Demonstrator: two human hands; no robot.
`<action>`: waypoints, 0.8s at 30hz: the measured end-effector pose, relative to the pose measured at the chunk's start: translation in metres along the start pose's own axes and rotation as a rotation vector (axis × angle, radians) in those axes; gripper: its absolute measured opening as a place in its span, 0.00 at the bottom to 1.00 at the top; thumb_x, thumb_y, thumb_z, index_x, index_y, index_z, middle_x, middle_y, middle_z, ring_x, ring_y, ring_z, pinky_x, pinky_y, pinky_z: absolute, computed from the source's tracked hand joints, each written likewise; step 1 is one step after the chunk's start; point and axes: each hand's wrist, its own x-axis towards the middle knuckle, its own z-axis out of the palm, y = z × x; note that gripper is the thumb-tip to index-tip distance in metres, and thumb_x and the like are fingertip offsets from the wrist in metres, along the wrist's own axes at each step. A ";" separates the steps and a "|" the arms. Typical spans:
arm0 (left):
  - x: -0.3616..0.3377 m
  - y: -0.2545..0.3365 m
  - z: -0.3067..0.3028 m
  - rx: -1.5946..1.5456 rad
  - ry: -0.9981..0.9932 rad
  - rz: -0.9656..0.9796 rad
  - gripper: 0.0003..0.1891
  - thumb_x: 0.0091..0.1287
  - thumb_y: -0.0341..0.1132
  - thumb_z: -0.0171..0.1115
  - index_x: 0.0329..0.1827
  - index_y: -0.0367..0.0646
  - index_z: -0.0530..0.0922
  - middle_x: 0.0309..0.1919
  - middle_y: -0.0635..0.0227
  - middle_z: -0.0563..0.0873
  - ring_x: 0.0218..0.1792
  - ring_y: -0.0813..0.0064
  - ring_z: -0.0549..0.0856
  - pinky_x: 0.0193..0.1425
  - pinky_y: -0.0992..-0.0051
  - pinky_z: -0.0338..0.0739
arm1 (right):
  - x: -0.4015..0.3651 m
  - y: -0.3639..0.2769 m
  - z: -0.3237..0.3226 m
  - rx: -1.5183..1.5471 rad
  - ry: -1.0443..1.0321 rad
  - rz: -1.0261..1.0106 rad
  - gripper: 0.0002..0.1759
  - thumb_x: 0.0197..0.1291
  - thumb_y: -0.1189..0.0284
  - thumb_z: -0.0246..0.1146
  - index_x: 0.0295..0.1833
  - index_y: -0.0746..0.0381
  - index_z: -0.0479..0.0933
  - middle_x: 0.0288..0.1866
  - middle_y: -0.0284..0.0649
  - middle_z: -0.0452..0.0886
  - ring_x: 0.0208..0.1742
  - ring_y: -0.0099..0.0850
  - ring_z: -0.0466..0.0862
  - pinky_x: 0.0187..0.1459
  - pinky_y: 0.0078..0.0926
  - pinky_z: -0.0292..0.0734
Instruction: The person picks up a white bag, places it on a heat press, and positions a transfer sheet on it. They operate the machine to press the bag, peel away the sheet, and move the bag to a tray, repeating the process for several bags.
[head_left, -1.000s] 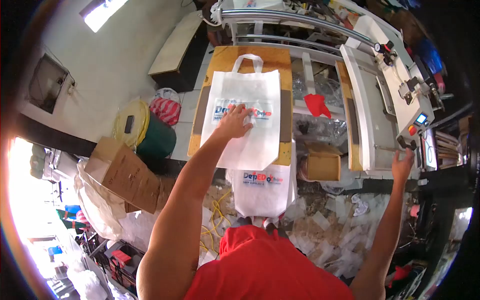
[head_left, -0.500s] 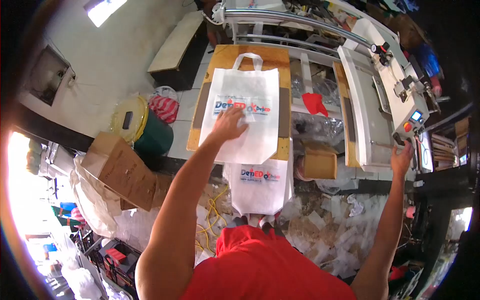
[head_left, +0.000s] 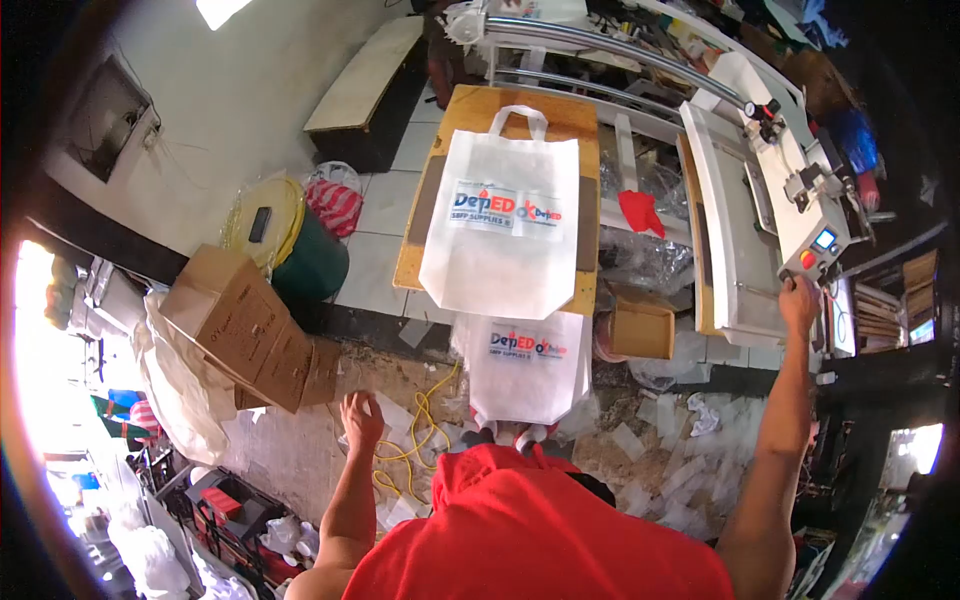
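Observation:
A white tote bag printed "DepED" in blue and red lies flat on the wooden board, its handles pointing away from me. Another printed white bag hangs below the board's near edge. My left hand is low on the left, off the bag, with loosely bent fingers and nothing visible in it. On the right, my right hand is closed around the front handle of the white press machine, just below its control panel. The hand mostly hides that handle.
A cardboard box and a green bin with a yellow lid stand to the left. Yellow cord and scraps litter the floor. A small open box and a red cloth lie between board and machine.
My left hand has left the bag's print and moved down and left. My right hand has closed on the machine's handle. The view has shifted slightly; the bag stays on the board.

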 end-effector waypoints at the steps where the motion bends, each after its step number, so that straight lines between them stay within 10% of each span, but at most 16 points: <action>1: -0.019 -0.010 0.004 0.010 -0.044 -0.070 0.04 0.64 0.33 0.58 0.37 0.45 0.80 0.40 0.57 0.82 0.46 0.53 0.79 0.54 0.58 0.72 | -0.005 -0.010 -0.009 -0.001 0.004 -0.001 0.14 0.61 0.61 0.62 0.35 0.61 0.78 0.40 0.46 0.82 0.45 0.52 0.79 0.45 0.55 0.73; 9: -0.078 -0.047 0.070 0.110 -0.729 -0.484 0.12 0.61 0.46 0.60 0.40 0.53 0.86 0.50 0.52 0.85 0.55 0.48 0.82 0.58 0.53 0.77 | -0.028 -0.120 -0.063 0.230 0.100 -0.332 0.13 0.61 0.63 0.64 0.31 0.60 0.76 0.35 0.46 0.82 0.41 0.52 0.79 0.41 0.53 0.71; 12: -0.047 -0.032 0.081 0.062 -0.849 -0.327 0.16 0.62 0.49 0.58 0.42 0.50 0.86 0.44 0.51 0.87 0.49 0.49 0.86 0.52 0.54 0.80 | -0.020 -0.177 -0.070 0.502 -0.054 -0.372 0.14 0.62 0.63 0.64 0.30 0.61 0.75 0.32 0.47 0.81 0.39 0.51 0.79 0.42 0.52 0.69; 24: -0.064 -0.091 0.152 0.084 -0.711 -0.164 0.16 0.66 0.47 0.52 0.36 0.48 0.84 0.38 0.52 0.88 0.41 0.49 0.87 0.44 0.53 0.82 | -0.067 -0.397 -0.121 0.696 0.060 -0.546 0.15 0.64 0.60 0.62 0.28 0.56 0.73 0.29 0.37 0.79 0.40 0.40 0.79 0.46 0.47 0.60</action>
